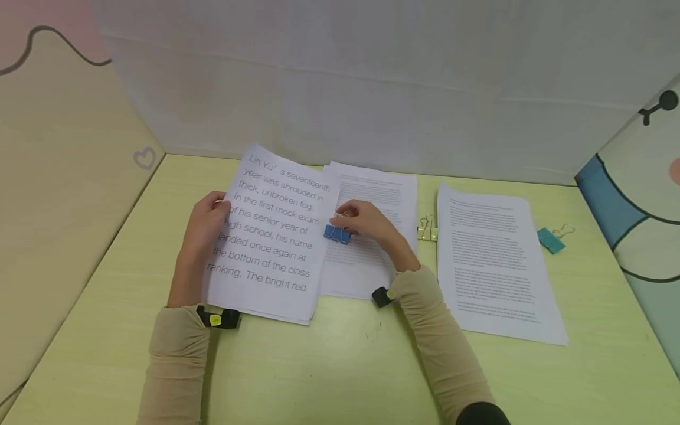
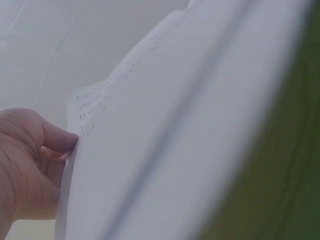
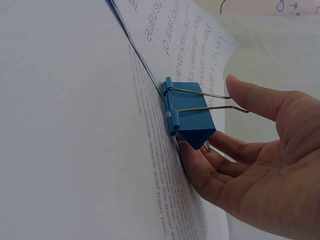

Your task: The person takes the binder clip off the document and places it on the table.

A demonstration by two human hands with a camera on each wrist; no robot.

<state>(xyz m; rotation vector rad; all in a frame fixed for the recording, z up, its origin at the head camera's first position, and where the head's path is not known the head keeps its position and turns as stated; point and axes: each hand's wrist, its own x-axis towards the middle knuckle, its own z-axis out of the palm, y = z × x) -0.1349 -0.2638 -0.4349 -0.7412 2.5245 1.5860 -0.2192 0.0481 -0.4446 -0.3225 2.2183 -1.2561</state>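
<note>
My left hand (image 1: 204, 221) pinches the left edge of a large-print paper stack (image 1: 265, 236), its thumb on top. The stack is raised and tilted, overlapping a small-print stack (image 1: 372, 195) beside it. At the large-print stack's right edge, my right hand (image 1: 366, 221) holds a blue binder clip (image 1: 337, 234). In the right wrist view the thumb is at the ends of the blue clip's wire handles (image 3: 210, 108), with fingers on the far side. The clip's mouth meets the paper edge; whether sheets lie inside it, I cannot tell.
To the right lies another small-print stack (image 1: 489, 260), with a yellow binder clip (image 1: 427, 229) at its left edge. A teal binder clip (image 1: 551, 241) lies on the table (image 1: 329, 372) beyond its right side. A white wall (image 1: 372, 88) stands behind the table.
</note>
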